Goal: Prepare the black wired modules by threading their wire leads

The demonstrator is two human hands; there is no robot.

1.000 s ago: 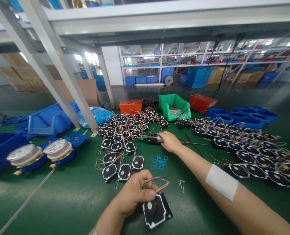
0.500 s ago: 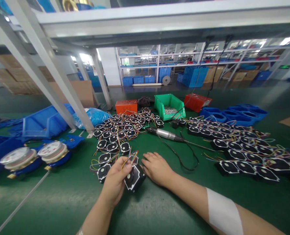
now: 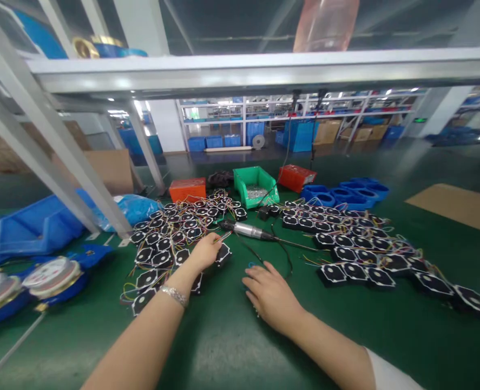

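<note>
My left hand (image 3: 206, 253) is closed, thumb and fingers pinching the thin wires at a black module (image 3: 224, 254) with a white outline on its top. The module sits right beside the fingertips, at the inner edge of a group of similar wired modules (image 3: 160, 259). My right hand (image 3: 273, 297) is palm down low over the green table, with its fingers bent and apart. Small blue and pale spots show at its edge, too unclear to name. Beyond both hands lies a silver-and-black power screwdriver (image 3: 250, 231) with its cable.
More black modules (image 3: 355, 271) stand in rows on the right. Behind are a green bin (image 3: 240, 181) of small metal parts, two orange-red boxes (image 3: 188, 189) and blue rings (image 3: 351, 200). Brass-and-blue meters (image 3: 53, 279) stand at left, near slanted shelf posts (image 3: 61, 135).
My left hand has moved forward, carrying the black module from the near table to beside the group. My right hand has shifted right and its fingers are more bent. The camera view has tilted up.
</note>
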